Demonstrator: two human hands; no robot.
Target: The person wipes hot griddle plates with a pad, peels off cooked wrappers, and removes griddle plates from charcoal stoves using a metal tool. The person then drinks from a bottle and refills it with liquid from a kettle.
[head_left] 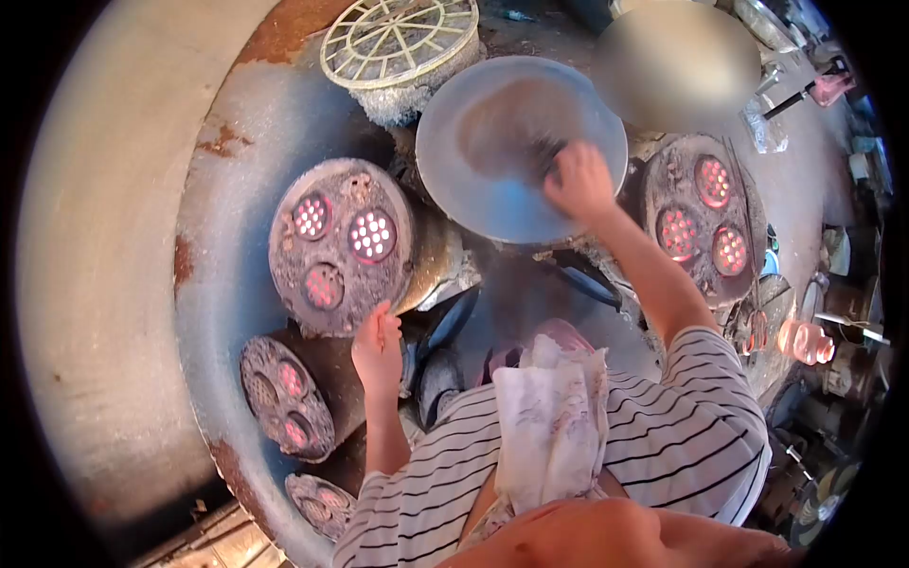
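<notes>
My right hand [579,182] reaches over a wide round metal pan [454,194]. Its fingers are closed at a dark, blurred thing [545,156] on the pan's surface; its kind is too smeared to tell. A brownish patch covers the upper middle of the pan. My left hand [378,343] is raised beside the lower right edge of a round stove [346,256] with three glowing holed briquettes. Its fingers are pinched together, and whatever they may hold is too small to make out.
To the right of the pan stands another stove [703,213] with glowing briquettes. Smaller stoves [287,393] sit at the lower left. A spoked yellowish rack [401,43] tops a round container behind. A pink bottle [805,342] stands far right.
</notes>
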